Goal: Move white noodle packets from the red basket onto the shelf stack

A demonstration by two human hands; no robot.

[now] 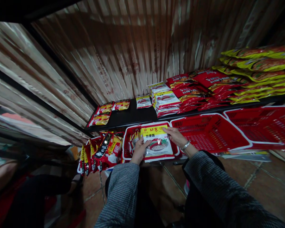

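Both hands grip one white, yellow and red packet of instant noodles (158, 146), its printed front turned up toward me. My left hand (140, 149) is closed on its left edge, thumb on top. At the upper right edge my right hand (174, 136) pinches it, with a bracelet on that wrist. The packet is held over a red basket with a white rim (126, 148), where more packets stand on edge at the left. Behind it on the black shelf sits a stack of matching noodle packets (165, 100).
Red noodle packets (192, 91) and yellow-edged packets (258, 76) are stacked along the shelf (123, 117). Another basket of red and black packets (104, 150) stands at left. Two more red baskets (211, 129) are at right. Another person's arm (4, 175) shows at far left.
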